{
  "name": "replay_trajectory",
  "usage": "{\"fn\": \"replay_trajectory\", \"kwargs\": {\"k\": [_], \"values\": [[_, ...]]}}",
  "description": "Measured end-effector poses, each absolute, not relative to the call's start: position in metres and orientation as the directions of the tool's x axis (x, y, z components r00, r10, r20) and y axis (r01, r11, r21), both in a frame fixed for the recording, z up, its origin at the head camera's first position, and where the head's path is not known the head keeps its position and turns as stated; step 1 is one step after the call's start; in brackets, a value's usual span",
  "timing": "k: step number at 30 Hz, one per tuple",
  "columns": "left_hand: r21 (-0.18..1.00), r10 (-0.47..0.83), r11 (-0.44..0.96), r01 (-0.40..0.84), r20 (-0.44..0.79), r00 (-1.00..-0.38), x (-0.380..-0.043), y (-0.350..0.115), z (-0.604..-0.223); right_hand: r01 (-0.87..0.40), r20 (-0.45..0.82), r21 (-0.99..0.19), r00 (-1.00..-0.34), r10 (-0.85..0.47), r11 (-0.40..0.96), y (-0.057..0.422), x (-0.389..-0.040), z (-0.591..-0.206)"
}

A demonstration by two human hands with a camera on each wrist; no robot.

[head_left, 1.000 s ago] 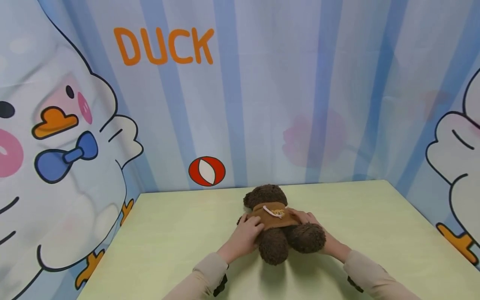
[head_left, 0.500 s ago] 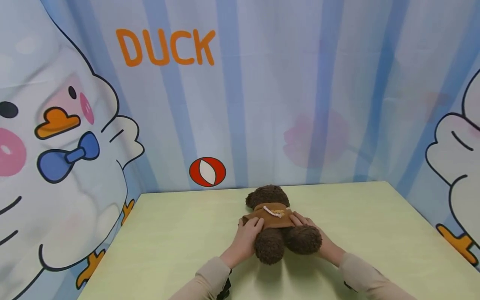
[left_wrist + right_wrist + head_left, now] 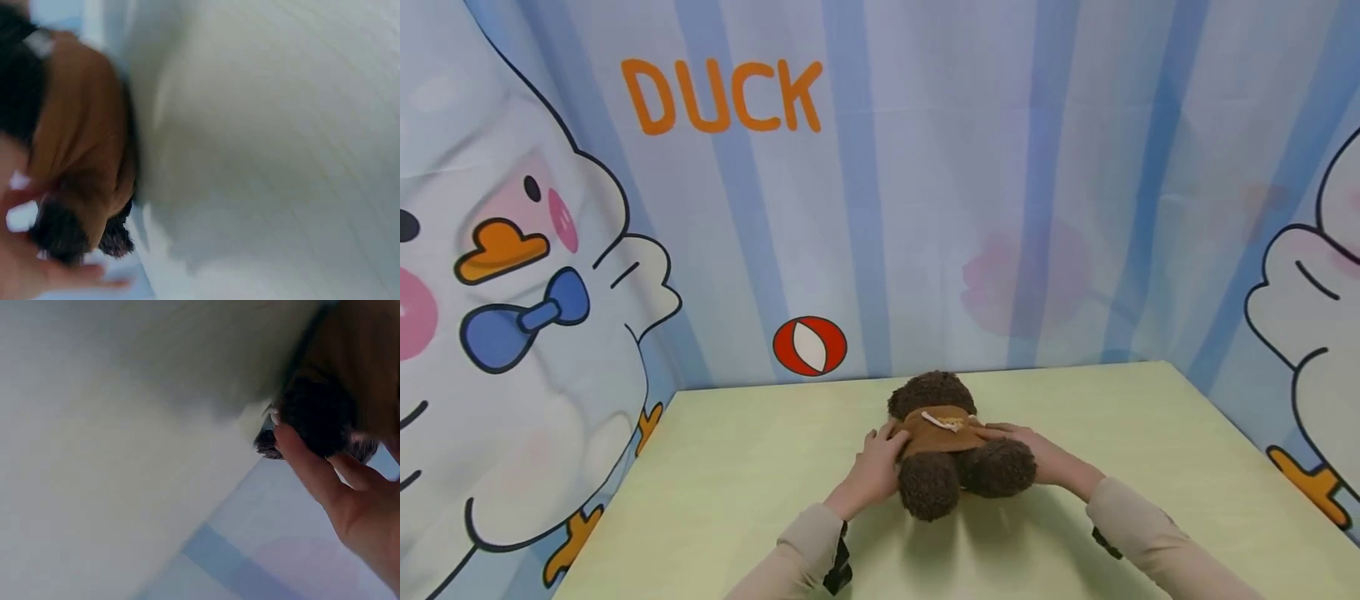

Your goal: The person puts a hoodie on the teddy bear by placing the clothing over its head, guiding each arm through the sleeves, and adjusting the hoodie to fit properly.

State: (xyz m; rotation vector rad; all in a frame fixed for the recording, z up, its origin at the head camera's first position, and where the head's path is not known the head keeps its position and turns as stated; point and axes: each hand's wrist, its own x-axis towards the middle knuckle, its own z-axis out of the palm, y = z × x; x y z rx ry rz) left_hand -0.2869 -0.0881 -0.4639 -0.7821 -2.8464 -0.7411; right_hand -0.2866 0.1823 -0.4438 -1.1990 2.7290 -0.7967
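Observation:
A dark brown plush teddy bear (image 3: 929, 487) in a brown top with a white cord is tilted back at the middle of the table, feet toward me. My left hand (image 3: 876, 467) is at the bear's left side in the head view. In the left wrist view, its blurred fingers (image 3: 75, 275) are spread and fairly straight beside a dark paw. At the opposite side my right hand (image 3: 1048, 458) holds the bear, partly hidden behind its leg. The right wrist view shows those fingers (image 3: 306, 465) around a dark paw (image 3: 319, 415).
The pale yellow-green table (image 3: 737, 467) reaches back to a blue-striped cloth backdrop (image 3: 925, 167). Printed ducks are on the cloth at both sides, with a red and white ball print (image 3: 809, 346) behind the table.
The bear tips further back and its feet shift slightly left. My left hand slides a little left and its fingers loosen. My right hand stays at the bear's other side.

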Motion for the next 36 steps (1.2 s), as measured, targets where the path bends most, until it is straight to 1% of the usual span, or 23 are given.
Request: {"fn": "replay_trajectory", "kwargs": {"k": [1, 2, 3, 4, 5, 6, 7, 9, 11, 13, 16, 18, 20, 22, 26, 32, 33, 36], "values": [[0.505, 0.453, 0.711, 0.488, 0.202, -0.868, -0.287, -0.090, -0.462, -0.630, 0.112, -0.563, -0.699, -0.706, 0.535, 0.186, -0.290, -0.444], [0.600, 0.452, 0.654, 0.461, 0.180, -0.874, -0.288, -0.093, -0.459, -0.546, 0.064, -0.677, -0.713, -0.699, 0.494, 0.191, -0.293, -0.445], [0.693, 0.437, 0.598, 0.402, 0.138, -0.889, -0.286, -0.094, -0.452, -0.452, 0.015, -0.763, -0.727, -0.686, 0.462, 0.194, -0.297, -0.445], [0.782, 0.409, 0.533, 0.325, 0.098, -0.907, -0.288, -0.095, -0.450, -0.324, -0.043, -0.842, -0.757, -0.652, 0.431, 0.197, -0.300, -0.445], [0.850, 0.364, 0.473, 0.232, 0.051, -0.930, -0.290, -0.095, -0.447, -0.201, -0.098, -0.894, -0.785, -0.612, 0.401, 0.199, -0.303, -0.445], [0.897, 0.311, 0.418, 0.140, 0.004, -0.951, -0.292, -0.094, -0.445, -0.083, -0.155, -0.924, -0.810, -0.565, 0.373, 0.199, -0.305, -0.446], [0.929, 0.258, 0.367, 0.055, -0.045, -0.965, -0.293, -0.093, -0.443, -0.001, -0.195, -0.937, -0.829, -0.524, 0.351, 0.197, -0.308, -0.446], [0.949, 0.178, 0.305, -0.079, -0.138, -0.974, -0.296, -0.091, -0.444, 0.091, -0.250, -0.931, -0.863, -0.439, 0.352, 0.190, -0.311, -0.449], [0.949, 0.156, 0.294, -0.115, -0.166, -0.974, -0.301, -0.091, -0.451, 0.147, -0.292, -0.922, -0.872, -0.394, 0.358, 0.183, -0.313, -0.454], [0.955, 0.168, 0.261, -0.138, -0.186, -0.968, -0.302, -0.091, -0.454, 0.197, -0.329, -0.916, -0.869, -0.370, 0.350, 0.178, -0.316, -0.459], [0.973, 0.177, 0.163, -0.162, -0.190, -0.966, -0.305, -0.093, -0.455, 0.244, -0.335, -0.929, -0.873, -0.355, 0.277, 0.178, -0.322, -0.464], [0.979, 0.171, 0.094, -0.183, -0.197, -0.965, -0.308, -0.096, -0.455, 0.245, -0.313, -0.943, -0.883, -0.350, 0.223, 0.182, -0.325, -0.466], [0.978, 0.163, 0.062, -0.197, -0.204, -0.965, -0.310, -0.098, -0.455, 0.202, -0.263, -0.959, -0.899, -0.351, 0.199, 0.187, -0.328, -0.466], [0.977, 0.166, 0.061, -0.205, -0.212, -0.963, -0.311, -0.101, -0.456, 0.157, -0.216, -0.969, -0.912, -0.348, 0.192, 0.191, -0.330, -0.466], [0.972, 0.218, 0.096, -0.216, -0.233, -0.948, -0.312, -0.102, -0.459, 0.051, -0.150, -0.963, -0.919, -0.365, 0.265, 0.196, -0.330, -0.465], [0.970, 0.272, 0.116, -0.214, -0.238, -0.933, -0.313, -0.100, -0.462, -0.006, -0.164, -0.907, -0.916, -0.367, 0.420, 0.197, -0.323, -0.467], [0.973, 0.278, 0.123, -0.193, -0.221, -0.935, -0.312, -0.100, -0.462, -0.005, -0.168, -0.905, -0.915, -0.368, 0.426, 0.198, -0.322, -0.468], [0.980, 0.286, 0.159, -0.117, -0.159, -0.945, -0.311, -0.102, -0.463, 0.011, -0.181, -0.923, -0.895, -0.408, 0.384, 0.200, -0.322, -0.469]]}}
